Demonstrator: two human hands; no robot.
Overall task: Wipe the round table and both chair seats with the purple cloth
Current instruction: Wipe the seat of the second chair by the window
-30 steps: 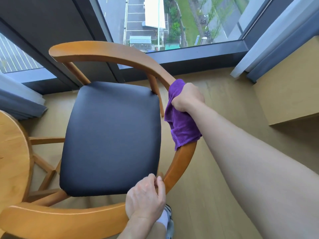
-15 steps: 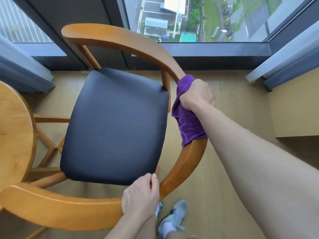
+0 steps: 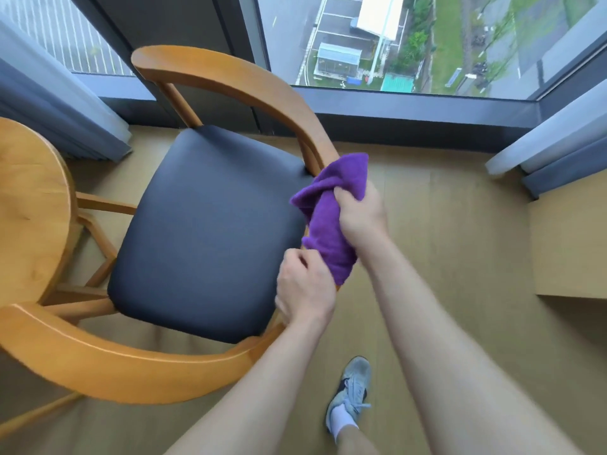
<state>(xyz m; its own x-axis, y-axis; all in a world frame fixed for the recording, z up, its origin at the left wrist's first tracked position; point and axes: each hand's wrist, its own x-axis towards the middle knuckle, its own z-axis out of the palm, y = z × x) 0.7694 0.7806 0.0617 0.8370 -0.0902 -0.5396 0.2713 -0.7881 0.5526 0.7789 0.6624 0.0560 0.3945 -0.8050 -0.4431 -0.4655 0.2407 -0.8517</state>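
A wooden chair with a curved orange rail [image 3: 230, 83] and a black padded seat [image 3: 210, 231] stands below me. My right hand [image 3: 361, 215] grips the bunched purple cloth [image 3: 331, 218] at the chair's right side, over the rail. My left hand [image 3: 305, 290] is just below the cloth with fingers curled at its lower end; whether it holds the cloth or the rail under it is hidden. The round wooden table [image 3: 29, 205] shows at the left edge.
A large window [image 3: 394, 44] with a dark sill runs along the far side. Grey curtains [image 3: 59, 106] hang at left and right. A light wooden cabinet [image 3: 571, 244] stands at the right. My shoe [image 3: 351, 395] is on the wooden floor near the chair.
My left hand left the near part of the rail and moved up to the cloth's lower end. My right hand pulled the cloth back along the rail toward me.
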